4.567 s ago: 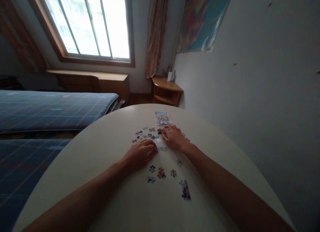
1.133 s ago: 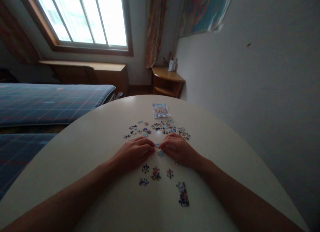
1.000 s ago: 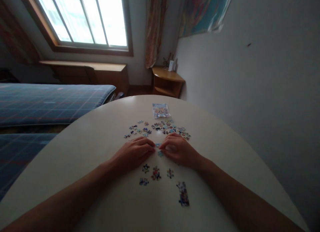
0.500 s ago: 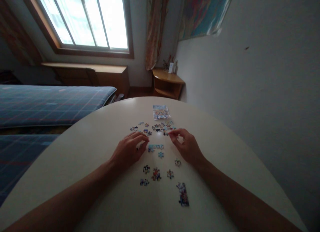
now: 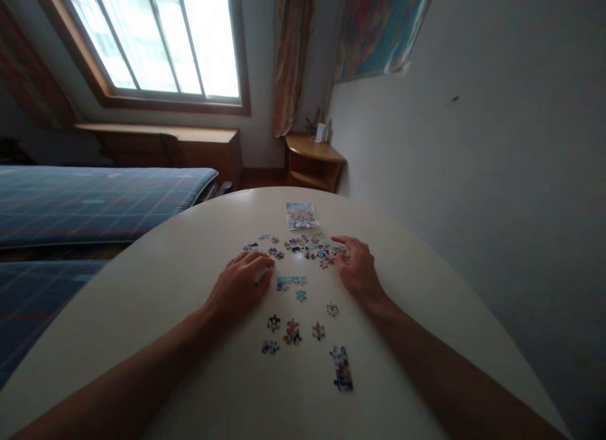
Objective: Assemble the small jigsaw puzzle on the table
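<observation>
My left hand (image 5: 240,279) rests on the table with its fingers loosely bent and its thumb apart, just left of a joined blue strip of puzzle pieces (image 5: 291,280). My right hand (image 5: 358,268) is open, thumb and forefinger spread, at the right edge of a pile of loose puzzle pieces (image 5: 310,244). Its thumb tip seems to touch the pieces there; the rest of the fingers are partly hidden. A single light blue piece (image 5: 301,295) lies below the strip. Closer to me are a small red cluster (image 5: 292,332) and a joined dark block of pieces (image 5: 341,368).
A picture sheet (image 5: 302,216) lies beyond the pile on the round white table (image 5: 199,380). Several more pieces are scattered between my forearms. A bed with a plaid mattress (image 5: 95,203) stands at the left, a corner shelf (image 5: 315,148) behind, and a wall (image 5: 497,194) at the right.
My right hand has moved slightly right, and its thumb and forefinger have parted from a pinch. More of the pile shows beside it. My left hand stays nearly in place; the view has shifted slightly.
</observation>
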Demonstrator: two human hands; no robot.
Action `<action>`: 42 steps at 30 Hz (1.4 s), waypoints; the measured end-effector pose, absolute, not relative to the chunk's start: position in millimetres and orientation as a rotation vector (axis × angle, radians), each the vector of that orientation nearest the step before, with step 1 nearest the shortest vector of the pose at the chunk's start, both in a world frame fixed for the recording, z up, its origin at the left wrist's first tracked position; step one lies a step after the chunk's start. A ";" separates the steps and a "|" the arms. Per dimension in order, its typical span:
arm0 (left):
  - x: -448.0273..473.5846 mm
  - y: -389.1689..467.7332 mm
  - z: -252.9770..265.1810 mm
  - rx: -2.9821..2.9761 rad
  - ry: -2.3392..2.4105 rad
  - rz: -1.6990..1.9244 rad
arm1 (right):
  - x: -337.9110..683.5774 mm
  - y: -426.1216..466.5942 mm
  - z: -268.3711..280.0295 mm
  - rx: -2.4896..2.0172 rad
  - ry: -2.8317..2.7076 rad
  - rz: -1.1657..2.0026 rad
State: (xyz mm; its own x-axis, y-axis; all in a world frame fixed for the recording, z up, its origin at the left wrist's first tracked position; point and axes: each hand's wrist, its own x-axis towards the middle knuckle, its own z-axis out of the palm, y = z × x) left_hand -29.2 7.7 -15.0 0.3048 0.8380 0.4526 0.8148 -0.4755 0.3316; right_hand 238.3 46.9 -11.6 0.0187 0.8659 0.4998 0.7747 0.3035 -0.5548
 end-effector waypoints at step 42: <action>-26.5 10.5 -11.5 2.582 1.238 0.898 | 233.5 47.0 -7.0 -1.344 -1.848 0.465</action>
State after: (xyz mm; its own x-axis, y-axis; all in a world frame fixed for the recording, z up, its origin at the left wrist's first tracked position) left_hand -26.5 10.5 -11.5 0.4833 0.7484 0.4543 0.6643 -0.6515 0.3666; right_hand 233.5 47.0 -7.0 -0.1284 0.9160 0.3801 0.6272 0.3719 -0.6843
